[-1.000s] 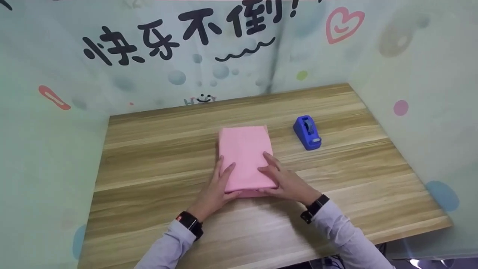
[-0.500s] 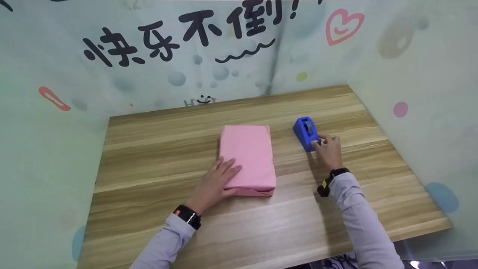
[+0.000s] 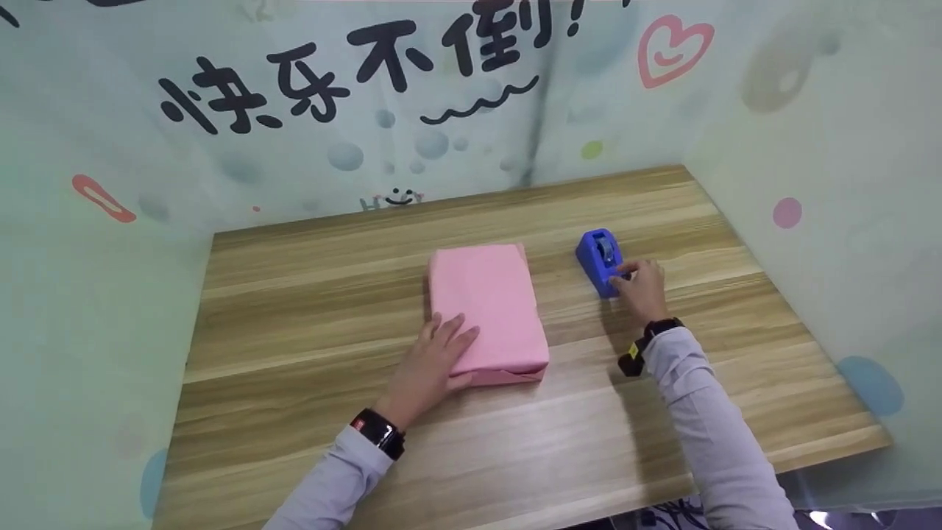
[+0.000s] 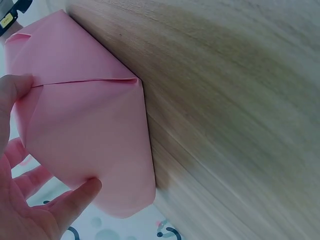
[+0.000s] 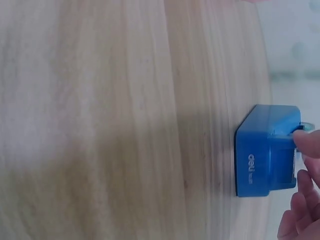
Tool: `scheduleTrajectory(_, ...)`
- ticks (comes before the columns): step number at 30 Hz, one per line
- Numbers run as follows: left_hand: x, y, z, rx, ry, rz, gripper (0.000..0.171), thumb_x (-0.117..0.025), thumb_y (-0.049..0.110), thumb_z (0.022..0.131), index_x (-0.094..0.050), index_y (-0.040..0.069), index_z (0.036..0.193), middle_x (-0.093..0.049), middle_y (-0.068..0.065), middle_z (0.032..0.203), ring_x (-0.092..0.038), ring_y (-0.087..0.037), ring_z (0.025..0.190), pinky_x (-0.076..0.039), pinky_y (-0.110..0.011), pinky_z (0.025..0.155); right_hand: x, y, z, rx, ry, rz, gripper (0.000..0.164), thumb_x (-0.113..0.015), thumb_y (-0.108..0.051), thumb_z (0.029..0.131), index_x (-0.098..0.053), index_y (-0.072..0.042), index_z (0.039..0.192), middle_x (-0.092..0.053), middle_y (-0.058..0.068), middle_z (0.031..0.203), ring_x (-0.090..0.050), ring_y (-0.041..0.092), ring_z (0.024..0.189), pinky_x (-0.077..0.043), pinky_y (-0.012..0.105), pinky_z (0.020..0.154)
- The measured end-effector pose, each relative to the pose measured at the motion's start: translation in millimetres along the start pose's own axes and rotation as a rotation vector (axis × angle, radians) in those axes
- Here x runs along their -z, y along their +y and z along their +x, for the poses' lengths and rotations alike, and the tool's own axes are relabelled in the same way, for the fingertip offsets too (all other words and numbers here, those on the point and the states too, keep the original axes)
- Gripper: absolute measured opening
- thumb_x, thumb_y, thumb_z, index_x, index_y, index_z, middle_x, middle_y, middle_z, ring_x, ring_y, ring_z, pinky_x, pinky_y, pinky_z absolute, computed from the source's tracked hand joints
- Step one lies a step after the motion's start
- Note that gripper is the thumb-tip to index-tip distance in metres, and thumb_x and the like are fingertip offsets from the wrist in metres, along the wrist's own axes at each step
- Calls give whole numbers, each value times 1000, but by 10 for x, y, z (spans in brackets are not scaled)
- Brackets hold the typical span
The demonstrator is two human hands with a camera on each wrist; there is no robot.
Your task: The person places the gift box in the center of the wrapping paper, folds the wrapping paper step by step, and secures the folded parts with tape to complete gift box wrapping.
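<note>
A box wrapped in pink paper [image 3: 489, 302] lies on the wooden table, its folded end facing the person. The left hand [image 3: 434, 361] rests on its near left corner, fingers spread over the top. In the left wrist view the thumb [image 4: 20, 87] presses the folded paper at the end. At the right stands a blue tape dispenser [image 3: 597, 258] with a tape roll [image 3: 606, 249] in it. The right hand [image 3: 642, 285] is at its front, thumb and forefinger pinching at the cutter end. The clear tape between them is hard to make out in the right wrist view.
A printed cloth backdrop [image 3: 280, 162] stands along the back and both sides of the table [image 3: 309, 309]. Dark cables [image 3: 673, 513] hang below the table's front edge at the right.
The right hand has left the box and moved right and away to the front of the tape dispenser. The left hand stays on the box, which has shifted only slightly.
</note>
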State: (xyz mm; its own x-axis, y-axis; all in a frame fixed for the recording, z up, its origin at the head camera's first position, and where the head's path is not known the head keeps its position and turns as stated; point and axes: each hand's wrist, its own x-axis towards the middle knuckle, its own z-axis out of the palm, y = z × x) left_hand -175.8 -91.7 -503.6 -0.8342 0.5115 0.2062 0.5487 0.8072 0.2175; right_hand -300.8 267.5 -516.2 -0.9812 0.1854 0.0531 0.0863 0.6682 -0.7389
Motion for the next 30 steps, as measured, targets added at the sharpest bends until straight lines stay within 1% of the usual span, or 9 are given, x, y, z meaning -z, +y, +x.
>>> scheduleTrajectory(4,2,3,-9,-15,10,-12,65,-64,44,84,-45,13,137,-40,-15,143,-36,-43,130,-38,-53,102,-34,-38,1,4,28,24,25,-61,2,81,-59,12,104,-58,27,105,-53,33,100,-43,36,88)
scheduleTrajectory(7,7,9,-19,-18,10,-29,65,-63,43,84,-44,13,138,-40,-16,143,-34,-42,132,-35,-52,105,-44,-65,2,-3,60,42,25,-60,2,81,-60,10,105,-63,23,97,-57,24,87,-45,24,75)
scheduleTrajectory(12,8,10,-29,-11,-14,-30,66,-62,44,85,-42,14,139,-37,-14,145,-32,-42,133,-33,-52,106,28,-109,-3,-148,103,134,25,-60,-11,86,-68,2,106,-67,17,100,-54,11,82,-39,13,69)
scheduleTrajectory(15,11,6,-31,0,-20,-30,67,-62,44,84,-41,15,140,-36,-14,146,-31,-42,133,-34,-52,106,85,-136,-7,-266,109,280,32,-59,-9,84,-65,1,114,-67,12,91,-54,7,73,-42,14,64)
scheduleTrajectory(18,-2,16,-20,5,-26,-26,67,-62,45,84,-40,15,140,-36,-14,146,-31,-42,133,-34,-53,105,120,-122,-18,-371,106,477,42,-59,-2,81,-53,3,122,-59,1,75,-52,7,63,-45,19,58)
scheduleTrajectory(20,-5,15,-19,11,-35,-22,68,-61,47,84,-40,16,141,-35,-13,147,-31,-43,133,-34,-53,105,111,-122,-33,-435,111,632,41,-58,4,79,-44,2,118,-52,-2,67,-52,9,59,-47,23,53)
scheduleTrajectory(23,-6,15,-16,14,-45,-13,68,-61,47,84,-39,17,141,-35,-12,147,-31,-42,134,-33,-52,106,81,-107,-58,-516,139,831,36,-58,8,80,-34,-6,103,-50,-1,65,-52,10,58,-48,26,52)
scheduleTrajectory(25,-2,14,-15,17,-46,-8,68,-61,47,84,-39,17,141,-35,-12,147,-31,-42,134,-33,-52,106,56,-95,-79,-536,157,930,37,-57,9,81,-29,-10,95,-50,1,65,-53,9,57,-49,25,50)
scheduleTrajectory(30,11,11,-18,17,-34,-15,68,-63,45,83,-40,17,140,-36,-13,146,-32,-42,133,-33,-53,105,-10,-28,-136,-524,204,1053,39,-54,11,81,-23,-12,85,-47,1,64,-53,8,53,-49,23,51)
